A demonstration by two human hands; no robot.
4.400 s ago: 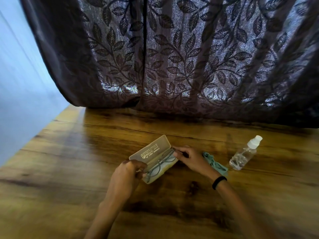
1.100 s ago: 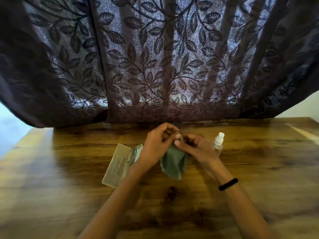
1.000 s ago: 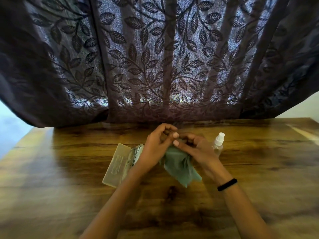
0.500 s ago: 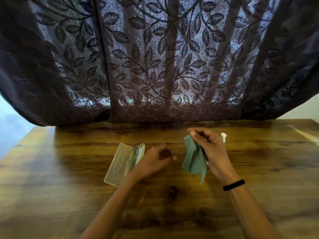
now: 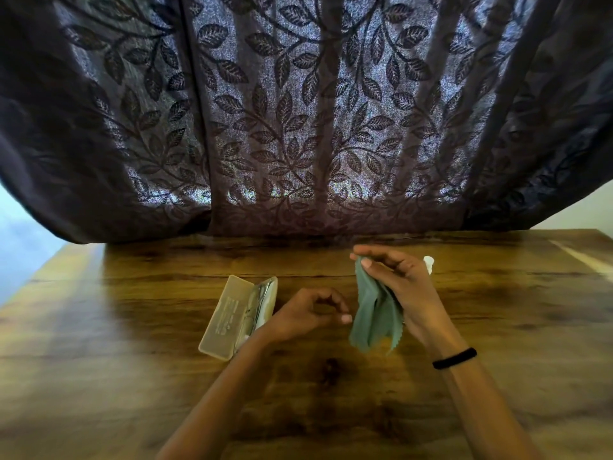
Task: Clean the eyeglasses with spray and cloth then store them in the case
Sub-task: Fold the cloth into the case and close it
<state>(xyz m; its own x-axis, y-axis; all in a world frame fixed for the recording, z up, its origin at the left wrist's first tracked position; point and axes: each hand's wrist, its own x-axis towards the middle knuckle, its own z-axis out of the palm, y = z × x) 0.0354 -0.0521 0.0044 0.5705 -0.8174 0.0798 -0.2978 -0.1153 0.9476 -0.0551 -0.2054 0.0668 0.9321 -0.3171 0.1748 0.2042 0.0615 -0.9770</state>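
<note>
My right hand (image 5: 399,288) pinches the green cloth (image 5: 374,318); left hand (image 5: 306,315) fingers loosely curled, empty; case (image 5: 229,318) lid print unreadable.

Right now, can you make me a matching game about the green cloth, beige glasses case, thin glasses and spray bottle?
1 green cleaning cloth
2 beige plastic glasses case
3 thin-framed eyeglasses
4 white-capped spray bottle

A lying inside the open case
B pinched by the right hand, hanging down
C mostly hidden behind the right hand
D open on the wooden table

Pairs: 1-B, 2-D, 3-A, 4-C
</note>
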